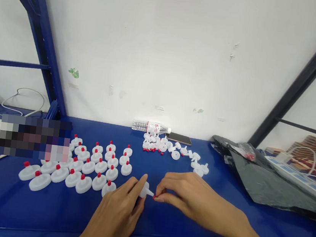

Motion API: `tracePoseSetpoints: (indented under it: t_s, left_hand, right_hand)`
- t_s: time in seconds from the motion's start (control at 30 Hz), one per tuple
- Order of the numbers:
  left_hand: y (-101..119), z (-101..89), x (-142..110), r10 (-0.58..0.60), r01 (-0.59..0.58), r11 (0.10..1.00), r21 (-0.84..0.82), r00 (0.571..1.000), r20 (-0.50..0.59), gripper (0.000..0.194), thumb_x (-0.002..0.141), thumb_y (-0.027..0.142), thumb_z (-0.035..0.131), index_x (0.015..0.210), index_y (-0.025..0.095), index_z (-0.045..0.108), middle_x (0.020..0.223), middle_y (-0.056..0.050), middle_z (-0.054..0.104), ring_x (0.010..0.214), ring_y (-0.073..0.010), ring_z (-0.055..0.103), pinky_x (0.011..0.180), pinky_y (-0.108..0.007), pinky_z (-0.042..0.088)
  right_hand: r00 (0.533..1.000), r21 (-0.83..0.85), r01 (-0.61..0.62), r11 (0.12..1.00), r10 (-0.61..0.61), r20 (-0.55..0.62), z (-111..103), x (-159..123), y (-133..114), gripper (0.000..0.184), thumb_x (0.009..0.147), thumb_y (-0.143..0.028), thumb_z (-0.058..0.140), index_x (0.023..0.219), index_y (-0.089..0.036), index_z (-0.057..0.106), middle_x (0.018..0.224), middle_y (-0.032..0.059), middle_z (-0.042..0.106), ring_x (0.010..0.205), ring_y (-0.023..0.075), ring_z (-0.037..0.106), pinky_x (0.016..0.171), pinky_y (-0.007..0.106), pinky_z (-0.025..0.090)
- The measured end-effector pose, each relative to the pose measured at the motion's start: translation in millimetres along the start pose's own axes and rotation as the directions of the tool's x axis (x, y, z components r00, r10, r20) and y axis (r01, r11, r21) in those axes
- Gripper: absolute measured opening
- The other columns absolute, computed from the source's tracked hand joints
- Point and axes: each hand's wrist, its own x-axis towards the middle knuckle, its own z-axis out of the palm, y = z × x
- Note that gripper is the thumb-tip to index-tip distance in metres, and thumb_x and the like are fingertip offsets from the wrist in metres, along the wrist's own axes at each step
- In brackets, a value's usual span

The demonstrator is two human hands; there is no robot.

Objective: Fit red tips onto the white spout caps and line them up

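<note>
My left hand [121, 208] is closed round the wide base of a white plastic nozzle cap [145, 190], whose narrow spout points right. Between thumb and forefinger, my right hand [184, 195] pinches a small red tip cap [154, 197] at the end of that spout. Whether the tip cap is seated on the spout cannot be made out. To the left stand rows of white nozzle caps [83, 184] with red tips on top, spouts upward. Beyond my hands lies a loose pile of white nozzle caps [175, 155] with several small red tip caps [161, 153] among them.
A clear water bottle [148, 126] lies against the wall, beside a dark phone [180, 138]. On the right, a grey plastic bag [256, 180] lies near a white power strip [297, 178]. Blue metal uprights [45, 39] frame the blue table [20, 209]. A blurred patch hides part of the left side.
</note>
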Motion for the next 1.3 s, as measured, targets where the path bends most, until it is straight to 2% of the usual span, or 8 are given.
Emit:
tracePoseSetpoints:
  t_s: [0.33, 0.6, 0.7, 0.8, 0.9, 1.03, 1.2, 1.3]
  left_hand:
    - [1, -0.4, 3, 0.040, -0.040, 0.999, 0.000, 0.998, -0.038, 0.038, 0.101, 0.018, 0.044, 0.138, 0.018, 0.052, 0.088, 0.000, 0.069, 0.060, -0.0144, 0.070, 0.052, -0.026, 0.055]
    - [5, -5.8, 4, 0.079, -0.080, 0.997, -0.014, 0.996, -0.034, 0.038, 0.103, 0.018, 0.043, 0.140, 0.020, 0.048, 0.089, 0.000, 0.070, 0.069, -0.0163, 0.073, 0.051, -0.025, 0.053]
    - [5, -9.6, 6, 0.093, -0.093, 0.995, -0.022, 0.996, -0.008, 0.037, 0.106, 0.021, 0.041, 0.143, 0.018, 0.046, 0.091, -0.001, 0.070, 0.070, -0.0158, 0.073, 0.050, -0.025, 0.050]
    - [4, -11.8, 7, 0.154, -0.155, 0.988, 0.015, 0.988, 0.023, 0.038, 0.108, 0.021, 0.033, 0.145, 0.016, 0.042, 0.093, -0.003, 0.072, 0.071, -0.0162, 0.073, 0.048, -0.025, 0.049]
    - [3, -10.6, 7, 0.199, -0.200, 0.978, 0.057, 0.980, 0.028, 0.041, 0.109, 0.021, 0.025, 0.147, 0.015, 0.039, 0.095, -0.004, 0.074, 0.073, -0.0165, 0.075, 0.051, -0.026, 0.052]
    - [5, -8.0, 5, 0.054, -0.052, 0.998, 0.042, 0.997, -0.047, 0.048, 0.109, 0.040, 0.033, 0.152, 0.017, 0.033, 0.098, -0.004, 0.076, 0.064, -0.0152, 0.074, 0.050, -0.026, 0.054]
    - [11, -11.3, 5, -0.039, 0.034, 0.997, -0.073, 0.997, -0.070, 0.054, 0.107, 0.035, 0.040, 0.157, 0.021, 0.026, 0.097, -0.001, 0.074, 0.060, -0.0124, 0.070, 0.054, -0.025, 0.056]
    - [13, -13.8, 7, 0.014, -0.017, 0.998, -0.061, 0.999, -0.051, 0.055, 0.104, 0.025, 0.042, 0.157, 0.021, 0.027, 0.087, 0.001, 0.071, 0.061, -0.0145, 0.069, 0.053, -0.026, 0.055]
  right_hand:
    - [0.996, 0.102, -0.075, 0.992, 0.079, -0.034, 3, 5, 1, 0.024, 0.103, -0.043, 0.057, 0.098, -0.025, 0.073, 0.093, -0.0023, 0.074, 0.081, 0.0152, 0.064, 0.074, 0.028, 0.041]
    - [0.992, 0.325, -0.119, 0.938, 0.125, 0.003, 2, 8, 11, 0.026, 0.099, -0.045, 0.062, 0.093, -0.023, 0.075, 0.083, -0.0003, 0.073, 0.070, 0.0140, 0.059, 0.064, 0.026, 0.042]
    - [0.990, 0.511, -0.139, 0.848, 0.133, 0.048, 6, 9, 14, 0.024, 0.096, -0.045, 0.066, 0.103, -0.023, 0.071, 0.081, -0.0004, 0.070, 0.068, 0.0133, 0.060, 0.062, 0.024, 0.044]
    - [0.988, 0.720, -0.149, 0.677, 0.066, 0.142, 14, 11, 16, 0.030, 0.094, -0.044, 0.069, 0.114, -0.022, 0.065, 0.092, 0.0021, 0.073, 0.070, 0.0124, 0.065, 0.062, 0.023, 0.048]
    - [0.979, 0.796, -0.168, 0.581, 0.006, 0.203, 20, 10, 15, 0.032, 0.094, -0.046, 0.069, 0.111, -0.019, 0.069, 0.102, 0.0072, 0.075, 0.074, 0.0131, 0.068, 0.055, 0.020, 0.046]
    - [0.985, 0.839, -0.148, 0.524, 0.000, 0.174, 11, 15, 19, 0.032, 0.094, -0.045, 0.068, 0.110, -0.017, 0.072, 0.098, 0.0084, 0.077, 0.073, 0.0129, 0.069, 0.052, 0.018, 0.045]
    - [0.984, 0.808, -0.118, 0.578, 0.175, 0.019, -5, 55, 46, 0.030, 0.095, -0.041, 0.066, 0.110, -0.017, 0.075, 0.097, 0.0082, 0.077, 0.071, 0.0114, 0.067, 0.052, 0.018, 0.043]
    - [0.973, 0.692, -0.215, 0.689, 0.213, 0.090, 4, 91, 61, 0.030, 0.098, -0.035, 0.058, 0.112, -0.014, 0.074, 0.100, 0.0106, 0.078, 0.072, 0.0112, 0.068, 0.054, 0.018, 0.044]
